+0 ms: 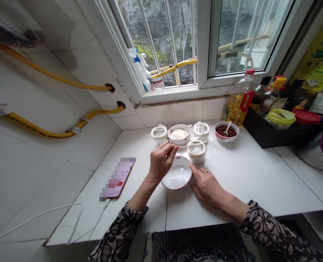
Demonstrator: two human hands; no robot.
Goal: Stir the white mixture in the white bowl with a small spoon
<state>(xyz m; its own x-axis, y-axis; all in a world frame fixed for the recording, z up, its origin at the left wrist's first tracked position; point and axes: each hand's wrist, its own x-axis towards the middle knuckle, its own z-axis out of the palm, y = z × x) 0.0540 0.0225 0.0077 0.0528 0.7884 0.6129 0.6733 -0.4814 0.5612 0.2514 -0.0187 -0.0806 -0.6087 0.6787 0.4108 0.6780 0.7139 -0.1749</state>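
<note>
My left hand is closed around the handle of a small white spoon, whose far end is over an open jar of white granules. Below that hand sits a white bowl with a pink rim; a little white stuff may lie in it, but I cannot tell. My right hand, with a ring on one finger, rests against the bowl's right side, thumb at the rim. Behind stand a bowl of white powder and two more lidded jars, one left and one right.
A bowl of dark red beans with a white spoon stands at the back right. Beside it are an oil bottle and a black box of condiments. A phone with a cable lies at the left, near the tiled wall.
</note>
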